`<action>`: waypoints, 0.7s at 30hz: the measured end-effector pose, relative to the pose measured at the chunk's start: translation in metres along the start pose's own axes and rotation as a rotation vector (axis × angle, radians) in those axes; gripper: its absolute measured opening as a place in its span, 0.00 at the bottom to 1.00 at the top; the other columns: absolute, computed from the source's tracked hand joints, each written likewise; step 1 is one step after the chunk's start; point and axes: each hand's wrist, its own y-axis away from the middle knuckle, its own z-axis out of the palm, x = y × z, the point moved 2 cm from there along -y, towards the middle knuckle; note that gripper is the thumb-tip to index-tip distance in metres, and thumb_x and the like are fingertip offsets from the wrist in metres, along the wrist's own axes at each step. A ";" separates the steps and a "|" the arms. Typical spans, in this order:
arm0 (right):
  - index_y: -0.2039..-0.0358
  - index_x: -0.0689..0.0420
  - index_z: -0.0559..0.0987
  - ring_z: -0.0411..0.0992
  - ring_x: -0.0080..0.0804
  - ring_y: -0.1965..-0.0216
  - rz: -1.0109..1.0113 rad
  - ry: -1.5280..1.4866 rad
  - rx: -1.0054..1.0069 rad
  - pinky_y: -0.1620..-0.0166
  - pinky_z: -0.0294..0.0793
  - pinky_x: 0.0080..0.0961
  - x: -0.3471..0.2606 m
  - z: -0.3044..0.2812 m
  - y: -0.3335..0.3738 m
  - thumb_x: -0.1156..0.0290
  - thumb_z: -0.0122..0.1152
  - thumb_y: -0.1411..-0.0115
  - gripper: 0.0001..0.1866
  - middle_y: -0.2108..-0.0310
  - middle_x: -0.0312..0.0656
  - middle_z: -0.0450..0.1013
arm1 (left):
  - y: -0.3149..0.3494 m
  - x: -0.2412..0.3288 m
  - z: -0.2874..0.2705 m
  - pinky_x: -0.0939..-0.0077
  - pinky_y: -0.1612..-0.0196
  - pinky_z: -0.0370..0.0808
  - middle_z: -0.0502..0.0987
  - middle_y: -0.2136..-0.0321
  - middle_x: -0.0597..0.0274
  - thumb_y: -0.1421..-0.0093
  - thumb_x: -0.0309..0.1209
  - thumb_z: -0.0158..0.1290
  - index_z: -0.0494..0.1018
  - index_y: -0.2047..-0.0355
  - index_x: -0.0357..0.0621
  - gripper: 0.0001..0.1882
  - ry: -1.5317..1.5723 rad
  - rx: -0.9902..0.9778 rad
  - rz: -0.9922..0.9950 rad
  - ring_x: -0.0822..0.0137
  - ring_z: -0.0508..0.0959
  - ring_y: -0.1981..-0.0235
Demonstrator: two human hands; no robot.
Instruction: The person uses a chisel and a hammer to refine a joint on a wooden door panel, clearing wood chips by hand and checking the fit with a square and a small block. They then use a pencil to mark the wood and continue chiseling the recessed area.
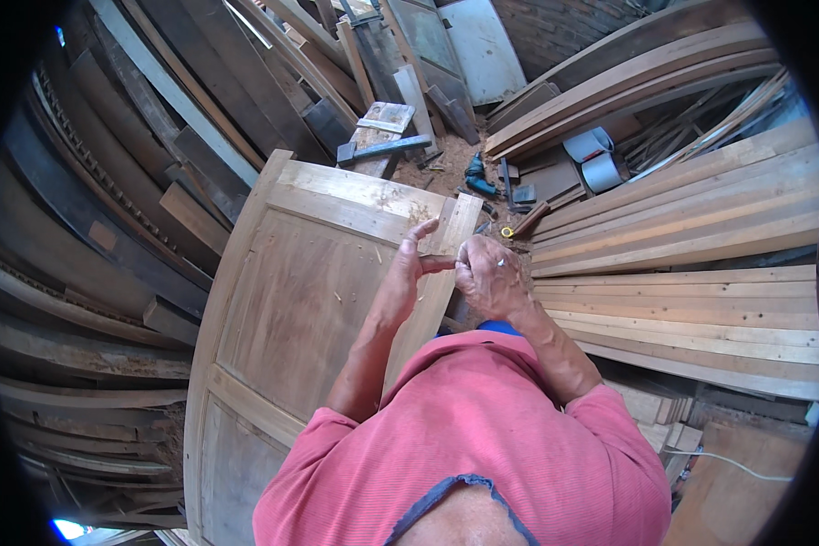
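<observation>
A wooden panel door (pixel 305 273) lies in front of me and to my left, with loose shavings (pixel 420 214) near its far right corner. Above its right edge is my left hand (pixel 404 273), thumb raised and fingers stretched toward the right. Those fingertips meet my right hand (pixel 491 273), which is closed with its knuckles up. A small whitish spot shows on one of its fingers. Whatever the right fingers may pinch is hidden. Beneath both hands runs the door's pale edge rail (pixel 425 314).
Beyond the door, a hammer-shaped tool (pixel 384 148) rests on a wooden block. Shavings surround a teal power drill (pixel 479 176), a metal clamp (pixel 516 193) and a yellow tape measure (pixel 508 232). Stacked planks (pixel 682 214) fill the right; dark boards (pixel 91 218) lean at left.
</observation>
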 end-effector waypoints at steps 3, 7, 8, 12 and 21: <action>0.70 0.60 0.70 0.73 0.53 0.69 0.010 -0.043 0.058 0.65 0.73 0.46 -0.002 -0.002 -0.001 0.73 0.57 0.46 0.06 0.73 0.52 0.72 | 0.001 0.004 -0.002 0.56 0.37 0.63 0.78 0.55 0.37 0.31 0.59 0.23 0.46 0.33 0.36 0.40 0.556 -0.067 -0.070 0.47 0.77 0.48; 0.71 0.60 0.69 0.71 0.53 0.72 0.005 -0.133 0.097 0.67 0.70 0.46 0.002 0.002 0.002 0.73 0.55 0.45 0.06 0.77 0.51 0.69 | 0.001 0.002 -0.005 0.54 0.37 0.63 0.77 0.57 0.30 0.31 0.60 0.22 0.44 0.33 0.35 0.42 0.768 -0.061 -0.078 0.46 0.76 0.48; 0.71 0.60 0.69 0.70 0.53 0.73 0.016 -0.150 0.090 0.67 0.70 0.46 0.004 0.003 0.004 0.73 0.55 0.45 0.06 0.77 0.50 0.69 | 0.000 0.002 -0.004 0.52 0.38 0.64 0.77 0.57 0.29 0.31 0.59 0.21 0.44 0.33 0.33 0.42 0.782 -0.052 -0.072 0.44 0.76 0.48; 0.69 0.61 0.69 0.72 0.56 0.70 0.050 -0.184 0.067 0.67 0.71 0.47 0.007 0.003 0.008 0.72 0.56 0.43 0.07 0.75 0.53 0.71 | -0.002 0.001 -0.003 0.50 0.38 0.63 0.76 0.56 0.27 0.30 0.57 0.21 0.43 0.34 0.30 0.41 0.812 -0.041 -0.056 0.42 0.75 0.47; 0.70 0.62 0.69 0.72 0.56 0.67 0.052 -0.211 -0.047 0.63 0.72 0.46 0.005 0.000 0.020 0.72 0.55 0.43 0.07 0.73 0.56 0.71 | -0.008 0.005 0.005 0.54 0.36 0.59 0.66 0.41 0.33 0.31 0.57 0.23 0.49 0.34 0.36 0.39 0.920 0.193 -0.070 0.46 0.68 0.40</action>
